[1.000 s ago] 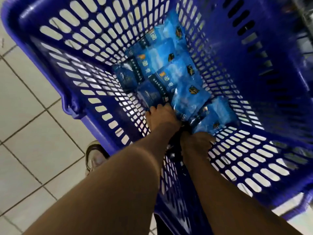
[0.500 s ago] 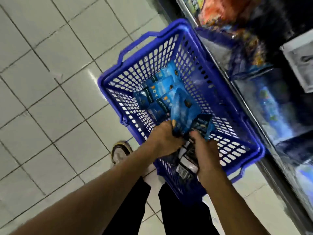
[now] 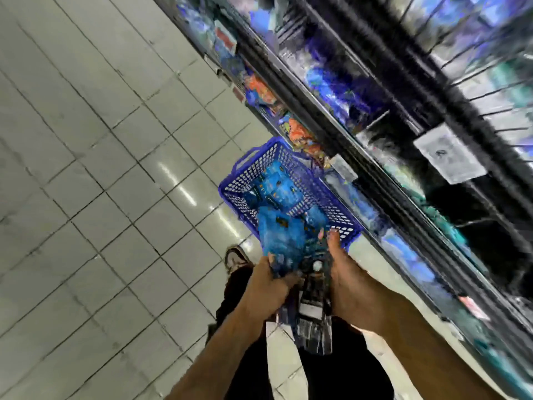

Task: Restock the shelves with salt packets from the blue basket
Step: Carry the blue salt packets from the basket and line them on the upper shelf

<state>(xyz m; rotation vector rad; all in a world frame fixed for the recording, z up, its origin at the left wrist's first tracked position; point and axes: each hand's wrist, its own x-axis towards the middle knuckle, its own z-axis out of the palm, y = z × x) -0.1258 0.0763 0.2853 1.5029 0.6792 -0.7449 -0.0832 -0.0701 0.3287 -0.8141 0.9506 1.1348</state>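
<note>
Nothing can be read here; the picture is smeared by motion. The blue salt packets (image 3: 281,236), held at six o'clock and lying in the basket (image 3: 343,223) at the centre, carry small dark and orange marks, but no letters come out. A white label with dark bars (image 3: 310,308) on the held bundle at six o'clock is illegible. A pale tag (image 3: 448,154) on the shelves (image 3: 375,90) at three o'clock shows only a faint dark smudge.
</note>
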